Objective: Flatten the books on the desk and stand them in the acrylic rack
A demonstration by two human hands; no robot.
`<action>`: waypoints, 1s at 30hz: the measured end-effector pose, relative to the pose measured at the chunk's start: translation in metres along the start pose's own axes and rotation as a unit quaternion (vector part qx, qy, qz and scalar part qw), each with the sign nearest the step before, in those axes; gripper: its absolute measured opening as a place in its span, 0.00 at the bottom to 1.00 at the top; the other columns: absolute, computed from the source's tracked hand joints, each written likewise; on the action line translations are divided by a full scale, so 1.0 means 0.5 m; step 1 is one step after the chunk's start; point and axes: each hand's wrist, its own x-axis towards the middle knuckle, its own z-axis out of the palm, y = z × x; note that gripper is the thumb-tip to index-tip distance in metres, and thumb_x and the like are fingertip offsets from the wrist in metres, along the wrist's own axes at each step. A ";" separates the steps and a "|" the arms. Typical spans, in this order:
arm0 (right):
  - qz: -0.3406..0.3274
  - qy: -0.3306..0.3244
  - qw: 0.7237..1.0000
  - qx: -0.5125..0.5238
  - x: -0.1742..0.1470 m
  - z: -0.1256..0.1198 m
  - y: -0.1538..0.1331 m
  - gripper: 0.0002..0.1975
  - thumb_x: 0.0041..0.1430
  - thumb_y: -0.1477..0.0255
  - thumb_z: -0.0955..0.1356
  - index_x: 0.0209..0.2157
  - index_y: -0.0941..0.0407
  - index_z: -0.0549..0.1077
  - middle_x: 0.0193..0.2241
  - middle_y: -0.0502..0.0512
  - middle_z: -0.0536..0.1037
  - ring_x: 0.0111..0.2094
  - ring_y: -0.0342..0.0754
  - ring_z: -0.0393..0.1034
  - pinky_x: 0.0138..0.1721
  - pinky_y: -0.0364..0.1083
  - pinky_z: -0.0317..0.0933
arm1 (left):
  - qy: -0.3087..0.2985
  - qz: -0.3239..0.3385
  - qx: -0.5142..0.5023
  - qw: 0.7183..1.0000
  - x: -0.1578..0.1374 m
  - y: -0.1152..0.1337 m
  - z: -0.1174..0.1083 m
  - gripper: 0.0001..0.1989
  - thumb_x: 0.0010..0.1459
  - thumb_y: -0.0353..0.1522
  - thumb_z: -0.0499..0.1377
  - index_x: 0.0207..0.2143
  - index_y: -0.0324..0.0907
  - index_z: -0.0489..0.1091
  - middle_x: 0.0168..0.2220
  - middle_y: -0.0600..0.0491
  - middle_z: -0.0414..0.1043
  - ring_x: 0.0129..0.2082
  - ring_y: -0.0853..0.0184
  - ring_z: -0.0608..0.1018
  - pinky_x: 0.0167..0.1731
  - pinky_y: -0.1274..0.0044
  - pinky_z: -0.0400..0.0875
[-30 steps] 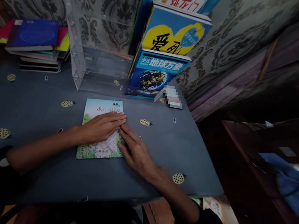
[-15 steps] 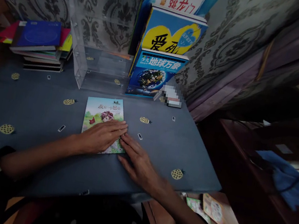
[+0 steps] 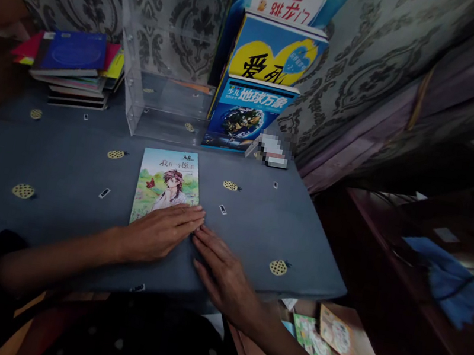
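Note:
A small paperback book (image 3: 168, 181) with a drawn figure and a red butterfly on its cover lies flat on the cloth-covered table (image 3: 245, 239). Across its lower part rests my left hand (image 3: 160, 234), palm down with the fingers stretched out, hiding the bottom of the cover. My right hand (image 3: 226, 272) is at the book's lower right corner, fingers extended, its fingertips meeting those of my left hand. Neither hand grips anything.
Behind the book stands a clear acrylic rack (image 3: 168, 127) with an earth-cover book (image 3: 246, 119) and more books on its right side. A stack of books (image 3: 73, 58) is at the back left. Several booklets (image 3: 336, 331) lie on the floor beyond the table's right edge.
Both hands have slid down toward the near end of the book, so more of its cover shows. The book stays flat in about the same place; the view has shifted slightly.

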 end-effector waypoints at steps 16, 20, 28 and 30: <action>-0.001 0.007 0.999 -0.031 0.034 -0.005 0.009 0.20 0.67 0.75 0.63 0.58 0.54 0.70 0.54 0.62 0.77 0.59 0.57 0.68 0.61 0.65 0.62 | 0.046 -0.078 0.025 0.996 -0.105 0.009 0.000 0.27 0.72 0.40 0.46 0.69 0.42 0.51 0.69 0.45 0.54 0.69 0.62 0.58 0.69 0.65 0.50; 0.027 -0.007 0.999 -0.041 0.066 0.001 0.020 0.19 0.67 0.72 0.63 0.58 0.56 0.70 0.59 0.65 0.72 0.60 0.58 0.66 0.60 0.64 0.63 | 0.071 -0.144 -0.003 0.987 -0.128 -0.024 -0.007 0.28 0.71 0.43 0.48 0.70 0.46 0.50 0.70 0.47 0.51 0.70 0.60 0.54 0.69 0.61 0.47; 0.099 -0.002 0.995 -0.018 0.138 0.021 0.044 0.21 0.65 0.70 0.65 0.58 0.57 0.69 0.64 0.69 0.64 0.64 0.61 0.61 0.60 0.62 0.62 | 0.299 -0.362 -0.319 0.823 -0.085 -0.083 -0.042 0.29 0.63 0.47 0.57 0.61 0.43 0.65 0.67 0.44 0.58 0.68 0.50 0.59 0.65 0.57 0.56; 0.113 0.013 0.994 0.000 0.148 0.021 0.049 0.21 0.64 0.71 0.65 0.58 0.57 0.70 0.63 0.68 0.65 0.64 0.60 0.61 0.61 0.61 0.62 | 0.359 -0.400 -0.448 0.714 -0.068 -0.091 -0.064 0.20 0.60 0.41 0.62 0.53 0.44 0.71 0.61 0.46 0.69 0.65 0.52 0.66 0.63 0.61 0.62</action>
